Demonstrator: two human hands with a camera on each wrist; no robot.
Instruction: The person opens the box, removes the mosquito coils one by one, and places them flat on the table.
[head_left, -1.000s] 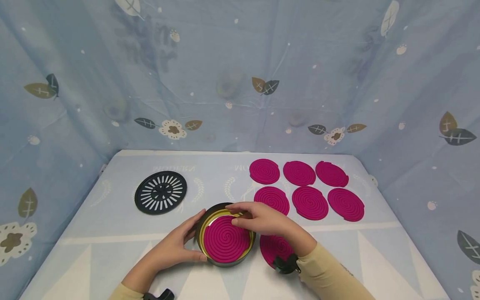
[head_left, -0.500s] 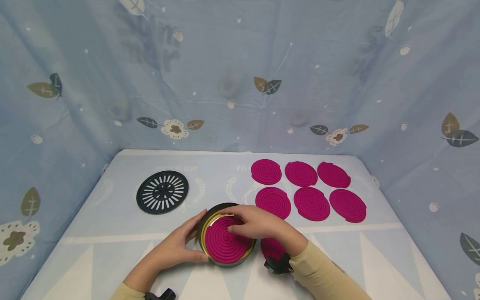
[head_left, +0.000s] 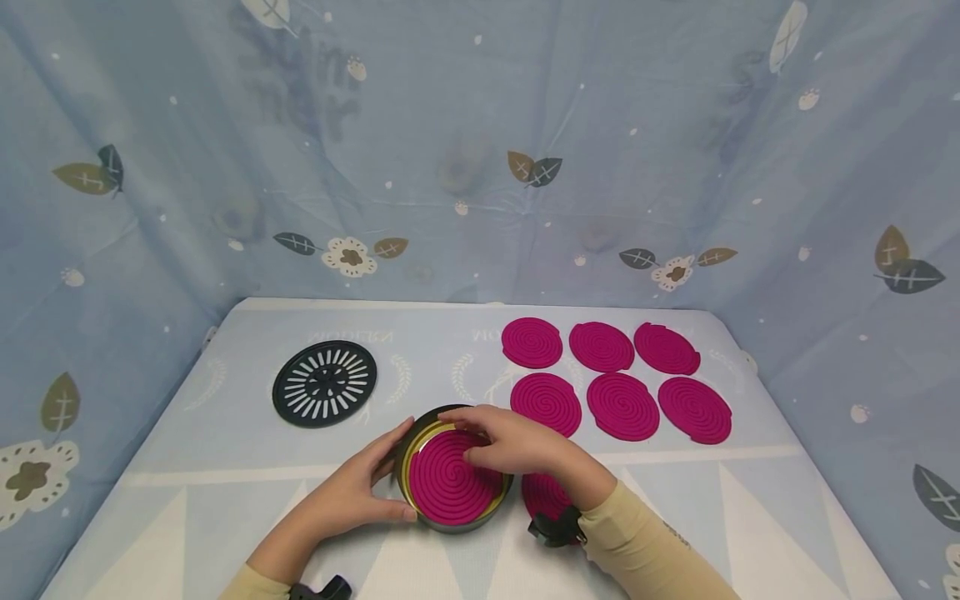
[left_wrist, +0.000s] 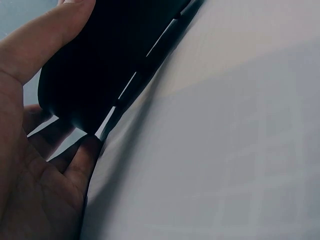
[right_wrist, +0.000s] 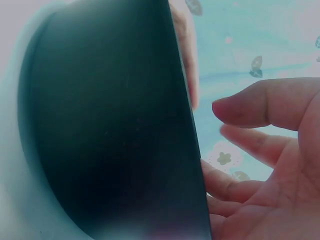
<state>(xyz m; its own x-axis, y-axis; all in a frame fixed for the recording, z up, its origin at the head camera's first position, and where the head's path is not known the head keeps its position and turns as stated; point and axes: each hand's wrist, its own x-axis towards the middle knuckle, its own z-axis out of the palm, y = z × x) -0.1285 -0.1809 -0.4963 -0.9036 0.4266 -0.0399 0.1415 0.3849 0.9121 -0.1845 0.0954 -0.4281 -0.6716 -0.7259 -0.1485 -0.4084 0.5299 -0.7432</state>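
Note:
A round black tin (head_left: 450, 528) with a yellow inside sits at the table's front middle. A magenta mosquito coil (head_left: 450, 487) lies in it. My left hand (head_left: 351, 493) holds the tin's left side, thumb at the front and fingers round the back; the left wrist view has the dark wall between them. Over the tin's right part is my right hand (head_left: 517, 442), fingertips near the far rim and thumb above the coil. In the right wrist view its thumb and fingers are spread apart beside the tin wall (right_wrist: 115, 120); whether they touch the coil is hidden.
A black slotted lid (head_left: 325, 384) lies at the back left. Several magenta coils (head_left: 622, 406) lie in two rows at the back right. Another coil (head_left: 543, 497) is partly under my right wrist. A patterned curtain (head_left: 465, 125) stands behind the table (head_left: 420, 325).
My right hand has shifted slightly left over the tin, its fingertips dipping at the far rim and then rising a little. The left hand and the tin have stayed put.

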